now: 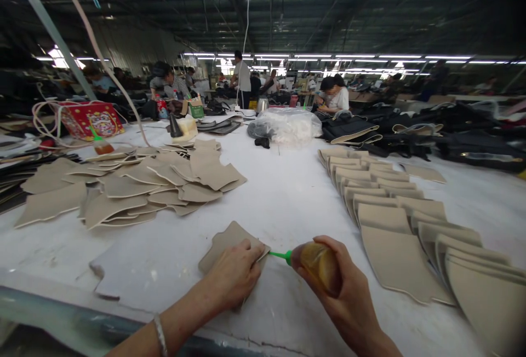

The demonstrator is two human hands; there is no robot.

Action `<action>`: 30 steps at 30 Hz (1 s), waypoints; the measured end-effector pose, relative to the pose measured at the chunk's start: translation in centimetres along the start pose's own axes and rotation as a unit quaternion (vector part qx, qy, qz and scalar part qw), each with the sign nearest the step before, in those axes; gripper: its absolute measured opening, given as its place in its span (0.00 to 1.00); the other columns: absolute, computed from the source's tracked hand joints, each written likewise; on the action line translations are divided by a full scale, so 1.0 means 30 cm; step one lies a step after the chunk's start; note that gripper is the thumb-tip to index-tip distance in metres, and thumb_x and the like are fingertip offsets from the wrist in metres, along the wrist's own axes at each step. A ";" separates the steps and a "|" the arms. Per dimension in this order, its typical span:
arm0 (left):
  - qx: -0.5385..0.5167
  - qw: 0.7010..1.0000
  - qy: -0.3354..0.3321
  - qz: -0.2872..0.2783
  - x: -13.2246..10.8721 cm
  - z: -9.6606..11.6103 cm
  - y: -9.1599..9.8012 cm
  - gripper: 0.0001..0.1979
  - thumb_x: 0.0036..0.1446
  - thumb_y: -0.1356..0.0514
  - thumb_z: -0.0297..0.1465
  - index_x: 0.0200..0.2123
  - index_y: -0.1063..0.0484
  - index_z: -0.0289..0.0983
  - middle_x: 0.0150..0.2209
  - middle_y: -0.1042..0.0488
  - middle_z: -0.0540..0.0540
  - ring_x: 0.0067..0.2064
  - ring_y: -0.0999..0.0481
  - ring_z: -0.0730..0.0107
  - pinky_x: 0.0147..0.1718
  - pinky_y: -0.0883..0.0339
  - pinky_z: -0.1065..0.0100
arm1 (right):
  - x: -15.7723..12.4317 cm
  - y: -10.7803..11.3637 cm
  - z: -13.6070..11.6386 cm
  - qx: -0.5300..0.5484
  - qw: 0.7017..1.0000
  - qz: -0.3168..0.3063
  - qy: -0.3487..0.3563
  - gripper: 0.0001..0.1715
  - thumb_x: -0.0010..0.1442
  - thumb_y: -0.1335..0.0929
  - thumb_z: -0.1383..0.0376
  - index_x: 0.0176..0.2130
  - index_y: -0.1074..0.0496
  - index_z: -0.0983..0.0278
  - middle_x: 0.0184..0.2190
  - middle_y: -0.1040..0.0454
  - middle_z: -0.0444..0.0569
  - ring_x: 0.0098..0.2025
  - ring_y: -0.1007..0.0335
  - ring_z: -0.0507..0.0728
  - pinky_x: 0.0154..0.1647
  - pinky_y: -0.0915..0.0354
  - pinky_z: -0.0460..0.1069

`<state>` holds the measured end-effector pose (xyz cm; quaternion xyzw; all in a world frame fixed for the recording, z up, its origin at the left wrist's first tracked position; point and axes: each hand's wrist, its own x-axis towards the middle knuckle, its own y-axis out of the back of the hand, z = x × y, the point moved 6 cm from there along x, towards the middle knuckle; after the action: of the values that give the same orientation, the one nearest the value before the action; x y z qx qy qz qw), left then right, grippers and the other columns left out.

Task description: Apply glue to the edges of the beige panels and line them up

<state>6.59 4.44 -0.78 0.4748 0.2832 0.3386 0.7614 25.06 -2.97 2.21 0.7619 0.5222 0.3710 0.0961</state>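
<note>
My left hand (236, 272) presses a beige fabric piece (224, 245) against the white tabletop, its fingers closed over the piece near the right corner. In my right hand (349, 297) is a glue bottle (316, 266) of amber liquid, tipped sideways with its thin green nozzle (281, 255) pointing left. The nozzle's tip meets the right edge of the beige piece, close to my left fingertips. Part of the piece is hidden under my left hand.
A loose pile of beige pieces (164, 176) lies to the left. Overlapping rows of folded beige pieces (386, 220) run along the right. Farther back are a plastic bag (287, 124), a red box (90, 119), a second green-tipped bottle (102, 147) and dark goods (464, 127). Other people work beyond.
</note>
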 end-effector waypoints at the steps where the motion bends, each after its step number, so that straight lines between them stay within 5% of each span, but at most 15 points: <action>1: -0.001 1.000 -0.002 0.000 0.000 0.001 0.002 0.21 0.58 0.53 0.29 0.53 0.34 0.48 0.36 0.30 0.47 0.39 0.26 0.64 0.38 0.37 0.67 | -0.001 0.000 0.001 0.000 1.000 0.001 -0.004 0.25 0.55 0.30 0.57 0.50 0.39 0.58 0.42 0.31 0.48 0.39 0.31 0.58 0.41 0.33 0.51; 7: 0.008 1.000 -0.001 0.005 0.002 -0.004 0.001 0.21 0.58 0.53 0.29 0.53 0.35 0.48 0.38 0.29 0.47 0.38 0.26 0.62 0.38 0.36 0.65 | 0.004 -0.001 0.021 -0.003 1.000 0.018 -0.015 0.26 0.55 0.30 0.55 0.50 0.39 0.58 0.44 0.31 0.49 0.43 0.32 0.60 0.46 0.35 0.54; 19: -0.006 1.000 0.000 -0.001 -0.001 -0.010 0.008 0.22 0.59 0.54 0.29 0.56 0.37 0.49 0.39 0.29 0.47 0.40 0.26 0.64 0.41 0.37 0.67 | -0.006 0.006 0.037 0.067 0.993 0.022 -0.094 0.24 0.54 0.30 0.53 0.47 0.37 0.59 0.36 0.30 0.45 0.34 0.31 0.58 0.36 0.33 0.51; 24: -0.009 1.000 0.004 -0.006 -0.002 -0.016 0.003 0.22 0.60 0.54 0.30 0.57 0.38 0.47 0.41 0.29 0.47 0.42 0.26 0.64 0.42 0.37 0.67 | -0.025 -0.019 0.023 0.105 0.989 -0.030 -0.097 0.24 0.53 0.29 0.54 0.47 0.36 0.59 0.35 0.29 0.44 0.32 0.31 0.57 0.34 0.33 0.49; 30: -0.015 1.000 0.001 -0.005 -0.006 -0.022 0.008 0.23 0.61 0.55 0.30 0.58 0.38 0.46 0.43 0.28 0.47 0.43 0.27 0.64 0.44 0.37 0.67 | -0.040 -0.011 0.023 0.112 0.986 0.023 -0.121 0.25 0.51 0.29 0.53 0.46 0.35 0.59 0.36 0.29 0.44 0.34 0.31 0.58 0.37 0.34 0.49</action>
<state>5.92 4.73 -0.81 0.4621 0.2810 0.3395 0.7695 25.06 -3.69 0.98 0.8188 0.5276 0.2171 0.0644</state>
